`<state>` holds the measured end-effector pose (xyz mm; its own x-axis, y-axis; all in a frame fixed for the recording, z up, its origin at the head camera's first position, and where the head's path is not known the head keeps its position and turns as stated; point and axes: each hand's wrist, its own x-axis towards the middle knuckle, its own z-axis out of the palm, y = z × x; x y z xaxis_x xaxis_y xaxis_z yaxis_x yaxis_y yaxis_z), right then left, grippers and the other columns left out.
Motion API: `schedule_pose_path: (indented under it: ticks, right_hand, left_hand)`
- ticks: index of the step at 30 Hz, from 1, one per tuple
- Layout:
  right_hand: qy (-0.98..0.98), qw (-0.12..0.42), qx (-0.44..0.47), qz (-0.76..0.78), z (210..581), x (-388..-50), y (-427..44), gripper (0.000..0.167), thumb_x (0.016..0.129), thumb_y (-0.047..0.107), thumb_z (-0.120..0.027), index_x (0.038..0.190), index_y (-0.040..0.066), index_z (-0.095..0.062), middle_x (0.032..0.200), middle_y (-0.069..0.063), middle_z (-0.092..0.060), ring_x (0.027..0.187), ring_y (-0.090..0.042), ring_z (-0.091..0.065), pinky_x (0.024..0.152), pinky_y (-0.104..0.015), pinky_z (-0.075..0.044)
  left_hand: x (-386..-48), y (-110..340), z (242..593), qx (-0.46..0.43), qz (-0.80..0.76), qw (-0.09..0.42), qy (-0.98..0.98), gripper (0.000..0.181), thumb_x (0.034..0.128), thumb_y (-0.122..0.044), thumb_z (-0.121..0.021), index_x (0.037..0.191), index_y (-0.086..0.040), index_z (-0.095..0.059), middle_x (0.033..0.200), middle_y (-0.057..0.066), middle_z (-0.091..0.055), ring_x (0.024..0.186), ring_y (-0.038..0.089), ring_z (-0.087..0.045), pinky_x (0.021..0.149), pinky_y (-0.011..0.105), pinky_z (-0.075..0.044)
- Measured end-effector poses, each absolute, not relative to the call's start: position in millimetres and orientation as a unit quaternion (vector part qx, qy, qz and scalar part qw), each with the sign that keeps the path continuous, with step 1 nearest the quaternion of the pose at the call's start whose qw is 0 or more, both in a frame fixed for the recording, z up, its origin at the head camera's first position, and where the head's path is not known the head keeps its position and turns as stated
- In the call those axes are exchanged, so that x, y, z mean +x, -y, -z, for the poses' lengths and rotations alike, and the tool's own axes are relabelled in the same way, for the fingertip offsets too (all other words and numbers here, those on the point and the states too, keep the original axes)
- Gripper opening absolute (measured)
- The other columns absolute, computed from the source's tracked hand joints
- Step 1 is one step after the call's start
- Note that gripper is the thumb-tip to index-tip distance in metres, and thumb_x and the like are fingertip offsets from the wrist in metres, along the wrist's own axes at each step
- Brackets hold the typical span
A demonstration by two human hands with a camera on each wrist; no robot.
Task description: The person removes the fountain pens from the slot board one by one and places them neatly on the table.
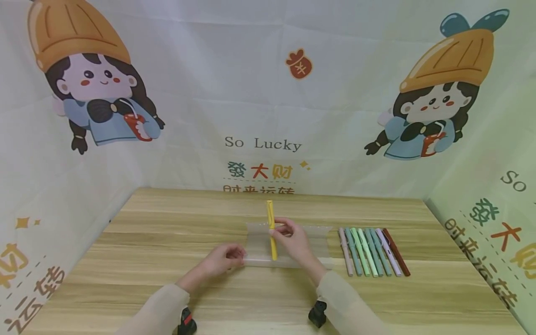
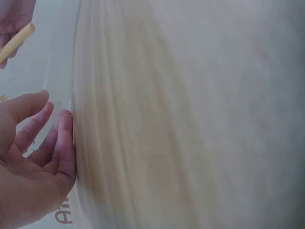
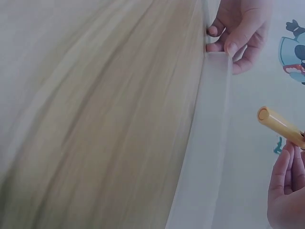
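Note:
A yellow capped pen (image 1: 271, 215) stands nearly upright, pinched between the thumb and fingers of my right hand (image 1: 295, 239). Its lower end hangs over a clear plastic sleeve (image 1: 311, 246) that lies flat on the table. At the sleeve's left front corner rests my left hand (image 1: 224, 258), its fingers loosely bent and touching the edge. The left wrist view shows a gap between thumb and fingertips of the left hand (image 2: 38, 162). In the right wrist view the pen (image 3: 281, 126) points one end towards the camera, above the pale front strip of the sleeve (image 3: 205, 129).
Right of the sleeve lies a row of several pens (image 1: 372, 251) in pink, green, blue, lilac and dark red, side by side. The wooden table (image 1: 167, 218) ends at a printed cloth backdrop (image 1: 201, 116) behind and on both sides.

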<state>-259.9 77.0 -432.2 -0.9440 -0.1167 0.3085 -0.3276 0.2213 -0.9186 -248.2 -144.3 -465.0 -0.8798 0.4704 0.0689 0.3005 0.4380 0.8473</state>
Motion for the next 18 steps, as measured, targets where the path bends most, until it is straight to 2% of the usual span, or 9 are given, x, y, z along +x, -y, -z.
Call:
schedule_pose_path:
  ticks: [6,12,18]
  right_hand:
    - [0.781,0.075,0.127,-0.607,430.6,-257.1,-93.3,0.029,0.078,0.006,-0.065,0.106,0.001,-0.059,0.079,-0.009,-0.063,0.07,-0.014,-0.055,0.062,-0.025,-0.045]
    - [0.786,0.072,0.114,-0.603,429.2,-256.4,-110.7,0.03,0.078,0.001,-0.065,0.106,-0.002,-0.058,0.081,-0.015,-0.063,0.069,-0.017,-0.055,0.061,-0.025,-0.045]
    - [0.793,0.084,0.104,-0.594,429.1,-256.6,-129.1,0.031,0.078,0.005,-0.065,0.107,-0.001,-0.057,0.081,-0.012,-0.064,0.07,-0.014,-0.055,0.062,-0.023,-0.044]
  left_hand:
    - [-248.1,144.1,465.5,0.224,-0.482,0.091,-0.842,0.014,0.0823,-0.005,-0.06,0.094,0.002,-0.058,0.082,0.004,-0.056,0.077,0.018,-0.052,0.055,0.025,-0.045]
    - [-248.7,143.9,466.6,0.226,-0.486,0.088,-0.84,0.014,0.0823,-0.005,-0.06,0.095,0.002,-0.058,0.082,0.004,-0.056,0.077,0.018,-0.052,0.056,0.024,-0.044]
    - [-248.6,143.9,466.6,0.226,-0.495,0.089,-0.834,0.015,0.0825,-0.005,-0.06,0.096,0.002,-0.058,0.084,0.005,-0.056,0.078,0.02,-0.052,0.056,0.025,-0.045]
